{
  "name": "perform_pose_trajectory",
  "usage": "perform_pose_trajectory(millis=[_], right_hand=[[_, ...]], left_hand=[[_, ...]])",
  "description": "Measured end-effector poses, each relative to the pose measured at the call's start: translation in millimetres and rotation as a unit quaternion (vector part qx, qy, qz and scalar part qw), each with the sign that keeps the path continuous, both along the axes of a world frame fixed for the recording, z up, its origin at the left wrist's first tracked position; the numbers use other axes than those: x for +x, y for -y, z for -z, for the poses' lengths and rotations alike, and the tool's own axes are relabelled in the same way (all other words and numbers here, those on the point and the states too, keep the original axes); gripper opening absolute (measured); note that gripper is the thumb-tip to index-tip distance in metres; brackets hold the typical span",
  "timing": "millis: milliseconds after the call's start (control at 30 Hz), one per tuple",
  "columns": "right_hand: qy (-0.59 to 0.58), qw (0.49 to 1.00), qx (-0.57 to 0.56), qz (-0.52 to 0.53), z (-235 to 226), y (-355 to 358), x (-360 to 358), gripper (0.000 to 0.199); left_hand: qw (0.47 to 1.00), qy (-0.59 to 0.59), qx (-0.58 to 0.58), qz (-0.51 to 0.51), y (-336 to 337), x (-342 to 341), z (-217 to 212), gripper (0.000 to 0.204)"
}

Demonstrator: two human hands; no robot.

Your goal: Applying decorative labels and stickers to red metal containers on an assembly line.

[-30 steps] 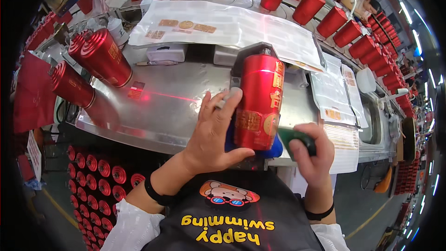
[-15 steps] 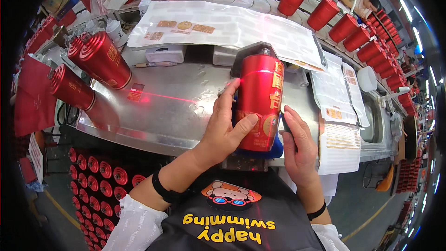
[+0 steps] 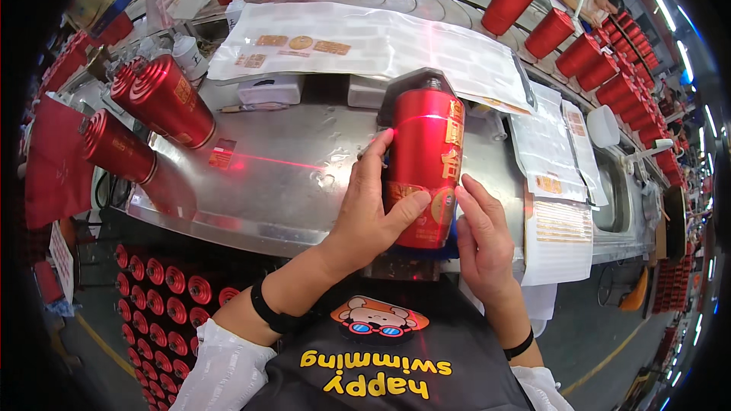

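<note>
A red bottle (image 3: 426, 137) with gold lettering lies tilted in front of me, its neck away from me against a dark holder (image 3: 394, 95) and its base over a blue pad (image 3: 452, 247). My left hand (image 3: 373, 209) grips its left side, the thumb pressing on a red and gold label (image 3: 438, 205) near the base. At the right side, the fingertips of my right hand (image 3: 484, 240) touch the bottle by the label's edge. Those fingers are close together and curled; whatever is under them is hidden.
A steel bench (image 3: 274, 183) carries several standing red bottles (image 3: 171, 103) at left and a loose label (image 3: 222, 154). Label sheets (image 3: 381, 38) lie behind, more at right near a sink (image 3: 611, 209). Beyond runs a conveyor with red bottles (image 3: 508, 6). More bottles (image 3: 175, 308) stand below left.
My right hand has moved slightly left and up, its fingertips now on the bottle; a dark piece seen under its fingers is now hidden. Bottles on the conveyor have shifted.
</note>
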State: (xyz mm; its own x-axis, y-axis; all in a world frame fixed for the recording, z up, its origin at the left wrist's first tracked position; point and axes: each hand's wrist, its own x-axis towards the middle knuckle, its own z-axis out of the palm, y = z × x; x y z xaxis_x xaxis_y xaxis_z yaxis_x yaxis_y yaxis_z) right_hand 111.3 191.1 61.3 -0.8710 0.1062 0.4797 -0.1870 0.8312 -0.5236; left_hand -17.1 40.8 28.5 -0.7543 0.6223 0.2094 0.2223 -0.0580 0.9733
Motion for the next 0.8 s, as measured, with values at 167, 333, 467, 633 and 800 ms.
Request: perform_pose_trajectory(millis=[167, 333, 467, 633, 800], right_hand=[[-0.009, 1.0, 0.0, 0.002, -0.9, -0.6, 0.0, 0.046], [0.018, 0.999, -0.042, 0.018, -3.5, -3.4, 1.3, 0.043], [0.047, 0.973, -0.22, 0.046, -24.6, -17.1, 2.5, 0.04], [0.13, 0.98, -0.148, -0.011, -79.0, -37.6, -33.1, 0.02], [0.272, 0.95, -0.003, -0.153, -108.9, -56.1, -96.9, 0.025]], left_hand=[[0.998, -0.008, 0.037, 0.053, 19.0, -4.0, 8.7, 0.094], [0.942, -0.305, -0.133, 0.037, 32.6, 0.3, 9.6, 0.103], [0.897, -0.418, -0.146, 0.007, 36.2, -0.2, -7.0, 0.101], [0.941, -0.323, -0.103, 0.0, 34.2, 2.9, -2.6, 0.097], [0.983, -0.171, -0.053, 0.05, 35.3, 7.0, 5.9, 0.094]])
